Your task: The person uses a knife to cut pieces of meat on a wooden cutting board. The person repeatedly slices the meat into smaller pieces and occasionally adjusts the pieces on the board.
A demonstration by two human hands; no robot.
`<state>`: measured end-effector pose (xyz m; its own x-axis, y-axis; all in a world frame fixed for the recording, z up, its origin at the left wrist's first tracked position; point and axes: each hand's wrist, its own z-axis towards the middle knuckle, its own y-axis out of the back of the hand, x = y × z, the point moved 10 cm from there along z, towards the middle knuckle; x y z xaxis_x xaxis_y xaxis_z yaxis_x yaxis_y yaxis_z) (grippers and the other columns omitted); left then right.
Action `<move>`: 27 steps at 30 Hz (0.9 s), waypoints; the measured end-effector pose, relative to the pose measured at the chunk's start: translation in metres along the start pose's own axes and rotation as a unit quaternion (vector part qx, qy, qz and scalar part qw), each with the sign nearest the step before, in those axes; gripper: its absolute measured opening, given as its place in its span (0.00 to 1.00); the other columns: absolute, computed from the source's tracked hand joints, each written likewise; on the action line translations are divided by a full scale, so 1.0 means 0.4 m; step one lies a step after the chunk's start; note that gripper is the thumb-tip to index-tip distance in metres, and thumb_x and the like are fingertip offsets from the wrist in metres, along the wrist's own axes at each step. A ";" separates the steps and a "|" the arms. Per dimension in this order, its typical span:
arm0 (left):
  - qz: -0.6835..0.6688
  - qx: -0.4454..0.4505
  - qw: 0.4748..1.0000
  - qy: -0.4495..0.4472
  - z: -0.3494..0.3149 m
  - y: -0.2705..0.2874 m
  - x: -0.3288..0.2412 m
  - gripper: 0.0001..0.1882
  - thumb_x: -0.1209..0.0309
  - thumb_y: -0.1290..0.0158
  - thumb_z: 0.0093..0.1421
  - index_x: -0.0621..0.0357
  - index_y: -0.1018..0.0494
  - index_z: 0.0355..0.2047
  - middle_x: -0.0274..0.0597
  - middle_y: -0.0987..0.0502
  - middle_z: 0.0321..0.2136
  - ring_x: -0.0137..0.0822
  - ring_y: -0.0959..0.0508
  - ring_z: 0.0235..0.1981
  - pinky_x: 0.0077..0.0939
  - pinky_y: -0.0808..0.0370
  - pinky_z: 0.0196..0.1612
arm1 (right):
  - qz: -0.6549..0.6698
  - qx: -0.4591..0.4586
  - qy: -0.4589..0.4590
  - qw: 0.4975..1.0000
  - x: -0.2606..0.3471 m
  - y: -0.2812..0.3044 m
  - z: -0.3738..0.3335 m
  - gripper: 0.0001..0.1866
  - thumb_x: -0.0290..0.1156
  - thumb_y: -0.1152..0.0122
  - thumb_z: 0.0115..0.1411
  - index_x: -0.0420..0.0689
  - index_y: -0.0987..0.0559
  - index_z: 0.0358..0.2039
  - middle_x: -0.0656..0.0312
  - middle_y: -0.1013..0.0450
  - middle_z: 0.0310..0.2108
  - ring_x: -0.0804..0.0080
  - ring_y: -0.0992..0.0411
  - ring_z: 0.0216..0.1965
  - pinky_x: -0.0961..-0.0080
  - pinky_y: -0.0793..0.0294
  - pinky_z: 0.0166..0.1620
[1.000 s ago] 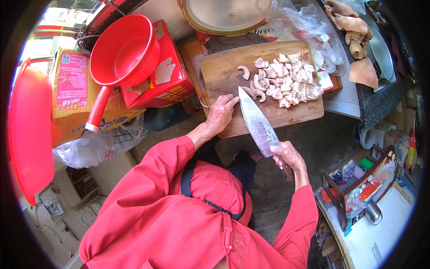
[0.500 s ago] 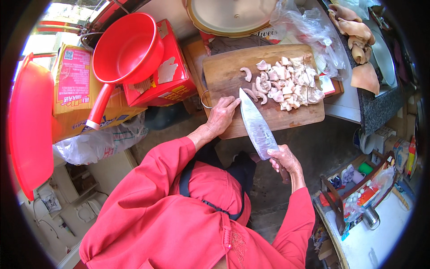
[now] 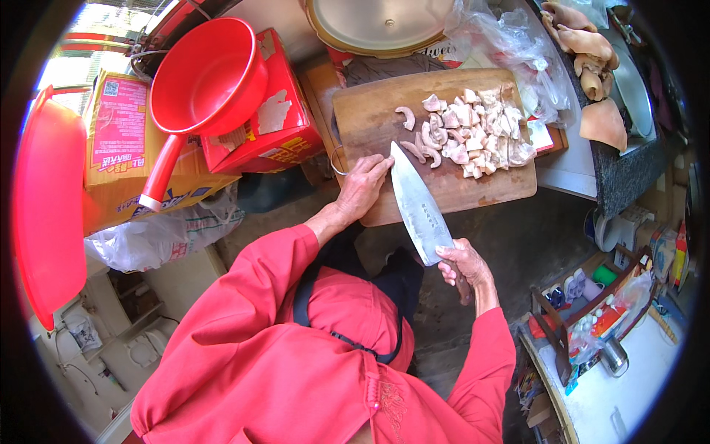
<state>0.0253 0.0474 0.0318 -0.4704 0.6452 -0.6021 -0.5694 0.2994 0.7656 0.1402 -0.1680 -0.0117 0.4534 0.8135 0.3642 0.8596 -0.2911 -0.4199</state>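
My right hand (image 3: 467,265) grips the dark handle of a broad kitchen knife (image 3: 420,209). The blade slants up and left over the near edge of the wooden cutting board (image 3: 466,191), its tip beside my left fingers. On the board's near left part, my left hand (image 3: 361,189) rests with its fingers drawn together; what they pinch, if anything, is hidden. Chopped pale meat pieces (image 3: 481,133) lie heaped on the board's right half. A few curved strips (image 3: 429,138) lie at the heap's left, and one lone strip (image 3: 405,117) lies farther left.
A red long-handled dipper (image 3: 203,81) sits on a red carton (image 3: 288,122) at left, with a red basin (image 3: 52,214) beyond. Behind the board are a round metal lid (image 3: 384,26) and plastic bags (image 3: 525,66). Large meat pieces (image 3: 588,52) lie at far right.
The knife blade has turned to show more of its flat side, and its tip has shifted slightly left. My left hand has barely moved; the meat lies as before.
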 end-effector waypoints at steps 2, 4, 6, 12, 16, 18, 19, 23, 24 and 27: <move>-0.043 -0.016 0.999 0.026 -0.003 0.007 0.012 0.18 0.79 0.44 0.54 0.60 0.27 0.47 0.50 0.25 0.41 0.47 0.25 0.43 0.33 0.26 0.48 | 0.043 0.021 -0.005 0.999 -0.016 -0.014 0.000 0.14 0.39 0.38 0.55 0.42 0.28 0.24 0.67 0.37 0.13 0.83 0.41 0.11 0.82 0.39 0.15; -0.075 -0.033 0.995 0.052 -0.004 0.011 0.026 0.18 0.79 0.43 0.54 0.60 0.28 0.47 0.50 0.25 0.41 0.46 0.24 0.43 0.32 0.26 0.48 | 0.075 0.031 -0.004 0.997 -0.033 -0.029 -0.003 0.14 0.40 0.37 0.55 0.43 0.28 0.24 0.67 0.37 0.13 0.82 0.41 0.11 0.82 0.39 0.15; -0.095 -0.046 0.992 0.075 -0.005 0.014 0.041 0.18 0.78 0.43 0.54 0.61 0.28 0.46 0.49 0.25 0.41 0.44 0.24 0.43 0.30 0.26 0.47 | 0.097 0.024 0.010 0.995 -0.042 -0.037 -0.008 0.15 0.40 0.36 0.55 0.43 0.28 0.24 0.65 0.36 0.14 0.81 0.41 0.11 0.80 0.38 0.15; -0.161 -0.018 0.980 0.114 0.001 0.007 0.067 0.17 0.75 0.42 0.52 0.61 0.28 0.43 0.48 0.24 0.38 0.47 0.24 0.41 0.35 0.26 0.45 | 0.113 -0.015 0.045 0.992 -0.049 -0.042 -0.065 0.14 0.39 0.37 0.56 0.40 0.26 0.28 0.64 0.35 0.14 0.80 0.39 0.11 0.80 0.36 0.15; -0.122 -0.019 0.991 0.060 0.017 0.015 0.050 0.15 0.75 0.42 0.54 0.61 0.27 0.43 0.47 0.25 0.37 0.44 0.23 0.40 0.31 0.25 0.43 | 0.055 -0.067 0.066 0.994 -0.059 -0.039 -0.111 0.15 0.40 0.38 0.57 0.40 0.25 0.29 0.65 0.34 0.15 0.81 0.38 0.12 0.81 0.36 0.15; -0.108 -0.012 0.993 0.051 0.018 0.011 0.048 0.14 0.73 0.42 0.55 0.60 0.26 0.42 0.47 0.25 0.37 0.45 0.24 0.40 0.31 0.26 0.43 | 0.010 -0.100 0.073 0.992 -0.062 -0.036 -0.130 0.15 0.41 0.39 0.57 0.40 0.25 0.28 0.66 0.34 0.15 0.81 0.37 0.12 0.81 0.36 0.15; -0.113 -0.004 0.991 0.064 0.017 0.005 0.056 0.13 0.70 0.42 0.55 0.59 0.25 0.41 0.47 0.25 0.37 0.46 0.24 0.41 0.33 0.26 0.44 | -0.011 -0.115 0.075 0.990 -0.062 -0.035 -0.139 0.16 0.41 0.39 0.57 0.40 0.25 0.28 0.67 0.34 0.15 0.82 0.37 0.12 0.81 0.36 0.16; -0.107 -0.009 0.994 0.034 0.017 0.000 0.047 0.13 0.69 0.42 0.54 0.57 0.24 0.41 0.47 0.25 0.37 0.46 0.26 0.42 0.35 0.28 0.45 | -0.068 -0.148 0.084 0.983 -0.055 -0.038 -0.150 0.14 0.39 0.41 0.58 0.38 0.25 0.30 0.67 0.34 0.15 0.82 0.37 0.13 0.83 0.37 0.15; -0.098 -0.001 0.995 0.021 0.017 -0.006 0.043 0.13 0.70 0.42 0.54 0.56 0.24 0.40 0.46 0.25 0.37 0.46 0.26 0.41 0.35 0.28 0.45 | -0.083 -0.153 0.081 0.981 -0.055 -0.040 -0.149 0.14 0.40 0.42 0.57 0.39 0.25 0.29 0.67 0.34 0.15 0.82 0.37 0.13 0.82 0.37 0.16; -0.073 0.000 0.997 -0.028 0.018 -0.009 0.030 0.11 0.71 0.43 0.54 0.55 0.23 0.38 0.45 0.26 0.36 0.46 0.26 0.39 0.36 0.27 0.44 | -0.112 -0.165 0.070 0.978 -0.054 -0.044 -0.142 0.15 0.41 0.44 0.57 0.41 0.25 0.27 0.68 0.34 0.15 0.81 0.38 0.13 0.81 0.38 0.17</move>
<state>0.0264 0.0592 0.0232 -0.3441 0.6335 -0.6930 -0.6293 0.3922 0.6710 0.1287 -0.2092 0.0351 0.2534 0.8051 0.5362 0.9597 -0.2788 -0.0350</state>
